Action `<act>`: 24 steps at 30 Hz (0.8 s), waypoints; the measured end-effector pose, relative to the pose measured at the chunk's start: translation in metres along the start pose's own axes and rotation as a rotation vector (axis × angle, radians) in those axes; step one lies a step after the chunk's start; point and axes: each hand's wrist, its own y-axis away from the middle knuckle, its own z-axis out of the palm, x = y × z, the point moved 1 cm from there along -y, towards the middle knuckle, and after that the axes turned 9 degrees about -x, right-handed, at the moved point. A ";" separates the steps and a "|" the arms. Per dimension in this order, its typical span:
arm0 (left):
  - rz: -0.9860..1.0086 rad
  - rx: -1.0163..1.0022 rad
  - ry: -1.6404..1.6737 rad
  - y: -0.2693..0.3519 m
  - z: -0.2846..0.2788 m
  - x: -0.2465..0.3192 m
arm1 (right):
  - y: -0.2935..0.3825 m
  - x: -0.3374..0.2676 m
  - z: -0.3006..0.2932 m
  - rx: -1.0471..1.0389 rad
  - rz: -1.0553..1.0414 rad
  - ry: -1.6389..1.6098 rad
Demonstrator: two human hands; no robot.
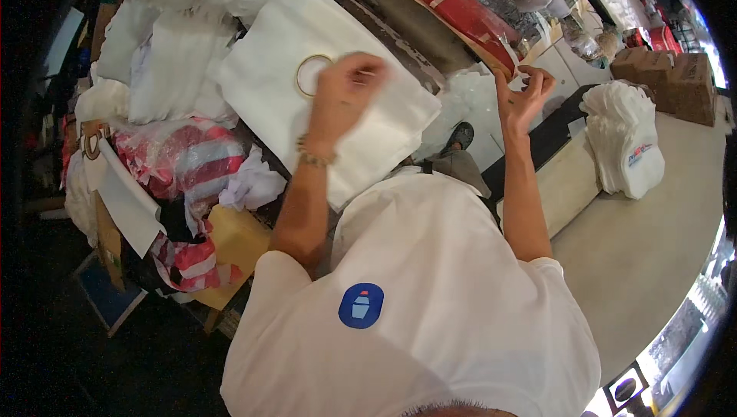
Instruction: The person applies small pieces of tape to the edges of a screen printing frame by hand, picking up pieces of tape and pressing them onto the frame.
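A pile of white sheets (276,31), cloth-like or thin plastic, lies in front of me. My left hand (349,86) is over it, blurred by motion with its fingers curled; whether it holds anything is not clear. Partly behind that hand, a thin yellowish ring (297,78) rests on the top sheet. My right hand (523,97) is raised to the right, beside the near end of a long red plastic-wrapped roll (455,0). A narrow pale strip (509,51) runs down to its fingertips, and I cannot tell whether they pinch it.
Left are more stacked white sheets (178,66) and a red-and-white striped bundle in clear plastic (196,152). On the right, a pale tabletop (639,256) bears a stack of white bags (622,141) and cardboard boxes (694,89). A shoe (460,135) stands on the tiled floor.
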 end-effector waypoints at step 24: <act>-0.013 -0.044 -0.114 0.041 -0.007 0.014 | 0.025 -0.119 -0.045 -0.525 -0.149 -0.557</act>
